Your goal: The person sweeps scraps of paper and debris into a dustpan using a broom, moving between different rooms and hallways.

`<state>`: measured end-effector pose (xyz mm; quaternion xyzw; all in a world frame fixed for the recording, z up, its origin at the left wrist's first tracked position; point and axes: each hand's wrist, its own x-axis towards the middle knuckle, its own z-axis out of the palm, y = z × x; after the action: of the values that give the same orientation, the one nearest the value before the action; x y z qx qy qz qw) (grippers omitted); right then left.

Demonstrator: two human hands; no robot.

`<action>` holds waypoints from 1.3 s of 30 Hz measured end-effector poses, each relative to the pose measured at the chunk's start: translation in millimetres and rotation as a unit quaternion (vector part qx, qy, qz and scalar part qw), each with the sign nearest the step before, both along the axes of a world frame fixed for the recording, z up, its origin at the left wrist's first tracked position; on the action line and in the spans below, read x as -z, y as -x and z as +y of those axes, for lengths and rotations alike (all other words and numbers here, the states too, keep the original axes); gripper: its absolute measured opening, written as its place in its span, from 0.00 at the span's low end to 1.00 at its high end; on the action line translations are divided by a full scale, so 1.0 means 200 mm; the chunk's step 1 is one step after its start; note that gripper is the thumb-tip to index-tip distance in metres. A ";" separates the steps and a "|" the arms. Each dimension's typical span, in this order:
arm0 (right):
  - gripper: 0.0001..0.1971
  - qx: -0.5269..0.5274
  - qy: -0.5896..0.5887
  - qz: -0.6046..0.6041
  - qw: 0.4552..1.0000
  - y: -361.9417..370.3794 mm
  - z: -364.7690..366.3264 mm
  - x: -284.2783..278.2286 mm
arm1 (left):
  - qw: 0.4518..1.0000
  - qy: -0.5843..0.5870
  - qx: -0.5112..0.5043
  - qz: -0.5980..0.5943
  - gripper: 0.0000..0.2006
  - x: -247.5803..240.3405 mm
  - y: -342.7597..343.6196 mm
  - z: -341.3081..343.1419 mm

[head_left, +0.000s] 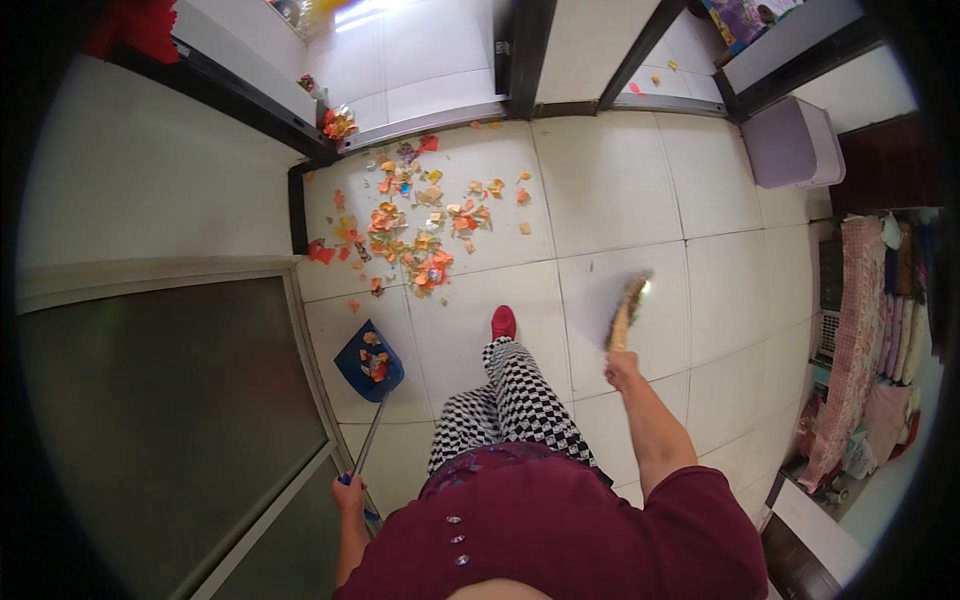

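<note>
My left hand [348,490] is closed around the handle of a long-handled blue dustpan [350,370], whose pan lies on the floor at the left. Some orange and red scraps [373,362] lie inside the pan. On the right, my right hand [621,369] grips a hand brush [627,312] with a pale wooden body and dark bristles, held out over the tiles. Whether its bristles touch the floor I cannot tell. Ahead and to the left, many orange, red and yellow scraps [400,240] are scattered over the tiles.
Frosted sliding doors [170,400] stand along the left. A doorway with a metal sill [425,125] is ahead. At the far right sits a pale purple bin [795,145], with shelves of folded cloth [890,340] nearer. My red shoe [503,322] is on the tiles close to the scraps.
</note>
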<state>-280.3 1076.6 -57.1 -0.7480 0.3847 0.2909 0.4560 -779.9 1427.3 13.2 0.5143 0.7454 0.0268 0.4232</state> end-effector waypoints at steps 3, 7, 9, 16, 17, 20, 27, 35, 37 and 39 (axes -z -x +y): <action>0.05 -0.057 -0.120 0.041 0.990 0.16 0.51 -0.05 | 1.000 -0.019 -0.007 -0.009 0.13 0.01 0.02 0.04; 0.05 -0.198 -0.168 0.021 0.965 0.20 0.98 -0.28 | 0.999 -0.019 0.031 0.010 0.14 -0.04 0.01 0.07; 0.06 -0.229 -0.160 0.001 0.960 0.17 1.07 -0.31 | 0.999 -0.021 0.038 -0.018 0.14 -0.07 0.00 0.15; 0.26 -0.487 0.070 -0.364 0.791 0.03 0.67 -0.41 | 0.997 -0.046 0.045 -0.032 0.11 -0.15 0.02 0.24; 0.25 -0.486 0.092 -0.298 0.816 0.03 0.66 -0.52 | 0.998 -0.049 0.026 -0.030 0.10 -0.18 0.03 0.24; 0.25 -0.489 0.232 -0.233 0.808 -0.04 0.58 -0.58 | 0.998 -0.031 0.024 -0.051 0.10 -0.15 0.11 0.25; 0.10 -0.320 0.212 -0.212 0.899 -0.30 1.00 -0.02 | 0.991 -0.014 0.125 0.037 0.12 -0.21 0.05 0.57; 0.19 -0.539 0.152 -0.163 0.812 0.10 1.40 -0.38 | 0.986 0.066 0.136 0.069 0.15 -0.27 0.03 0.65; 0.21 -0.558 0.170 -0.148 0.799 0.10 1.40 -0.55 | 0.985 0.068 0.145 0.063 0.14 -0.30 0.00 0.70; 0.22 -0.585 0.178 -0.187 0.769 0.04 1.26 -0.63 | 0.973 0.036 0.199 0.109 0.14 -0.40 -0.11 0.73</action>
<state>-289.2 1328.1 69.2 -0.9356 -0.1755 0.2825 0.1189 -757.9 1573.2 92.7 0.6365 0.6703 -0.1405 0.3547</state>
